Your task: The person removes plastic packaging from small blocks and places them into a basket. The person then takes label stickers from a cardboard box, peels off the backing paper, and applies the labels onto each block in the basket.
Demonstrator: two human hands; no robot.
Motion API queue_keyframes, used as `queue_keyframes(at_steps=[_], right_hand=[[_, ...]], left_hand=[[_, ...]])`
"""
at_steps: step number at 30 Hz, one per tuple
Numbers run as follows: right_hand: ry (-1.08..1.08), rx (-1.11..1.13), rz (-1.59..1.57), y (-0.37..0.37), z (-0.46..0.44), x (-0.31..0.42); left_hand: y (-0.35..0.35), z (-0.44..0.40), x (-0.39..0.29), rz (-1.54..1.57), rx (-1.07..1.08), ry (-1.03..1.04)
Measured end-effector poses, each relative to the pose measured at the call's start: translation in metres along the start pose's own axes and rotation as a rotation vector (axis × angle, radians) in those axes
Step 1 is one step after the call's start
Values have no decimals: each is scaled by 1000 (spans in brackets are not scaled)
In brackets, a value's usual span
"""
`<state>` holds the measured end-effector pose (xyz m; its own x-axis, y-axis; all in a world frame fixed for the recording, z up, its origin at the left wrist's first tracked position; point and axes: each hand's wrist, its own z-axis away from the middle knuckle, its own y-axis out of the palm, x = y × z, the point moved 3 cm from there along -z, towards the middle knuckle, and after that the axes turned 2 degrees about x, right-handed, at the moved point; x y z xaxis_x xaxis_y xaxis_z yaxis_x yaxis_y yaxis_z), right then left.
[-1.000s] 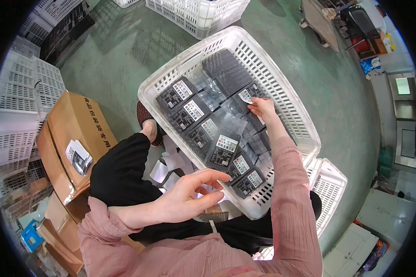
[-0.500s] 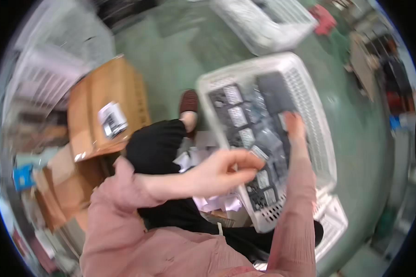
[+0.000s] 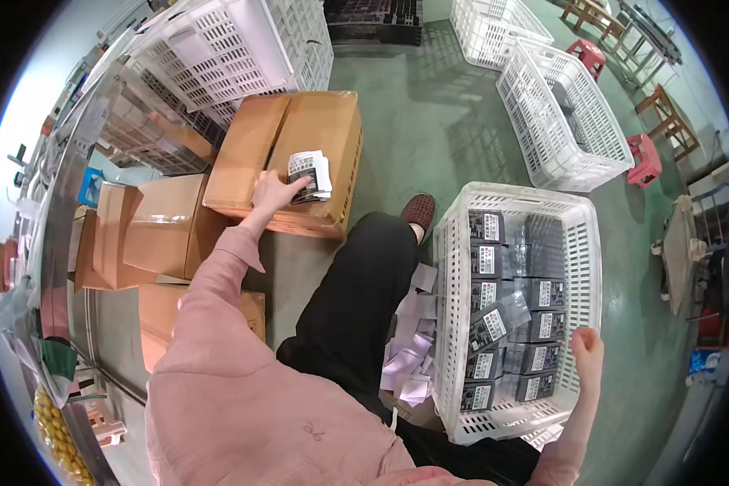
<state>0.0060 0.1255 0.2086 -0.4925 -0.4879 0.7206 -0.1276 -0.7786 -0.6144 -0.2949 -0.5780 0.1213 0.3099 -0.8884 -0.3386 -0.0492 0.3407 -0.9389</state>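
Observation:
My left hand [image 3: 275, 193] reaches out to a small stack of printed labels [image 3: 322, 178] lying on a taped cardboard carton [image 3: 255, 138]. Its fingers are closed on the stack's near left edge. Over the right rim of a white plastic crate [image 3: 585, 275], my right hand [image 3: 587, 352] is held with its fingers curled, and nothing shows in them. Inside the crate, dark boxes [image 3: 535, 385] with white printed labels stand in columns, some in clear plastic. One bagged box [image 3: 490, 326] lies tilted across the others.
Crumpled pale paper [image 3: 409, 356] lies left of the crate. Opened cartons [image 3: 166, 219] stand at the left, stacked white crates [image 3: 219, 57] behind them. More white crates [image 3: 563, 130] and red stools [image 3: 644, 160] are at the back right.
My left hand has moved left from over the crate to the labels on the carton. My right hand has drawn back from the boxes to the crate's right rim. The view has shifted.

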Motion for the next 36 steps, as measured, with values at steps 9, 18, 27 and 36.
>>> queue_keyframes(at_steps=[9, 18, 27, 36], right_hand=[[-263, -45, 437, 50, 94, 100], [-387, -82, 539, 64, 118, 96], [-380, -95, 491, 64, 120, 86], [-264, -1, -14, 68, 109, 112]], left_hand=[[5, -4, 11, 178, 52, -28], [-6, -5, -16, 75, 17, 0], [13, -29, 13, 246, -179, 71], [-94, 86, -214, 946, 306, 475]])
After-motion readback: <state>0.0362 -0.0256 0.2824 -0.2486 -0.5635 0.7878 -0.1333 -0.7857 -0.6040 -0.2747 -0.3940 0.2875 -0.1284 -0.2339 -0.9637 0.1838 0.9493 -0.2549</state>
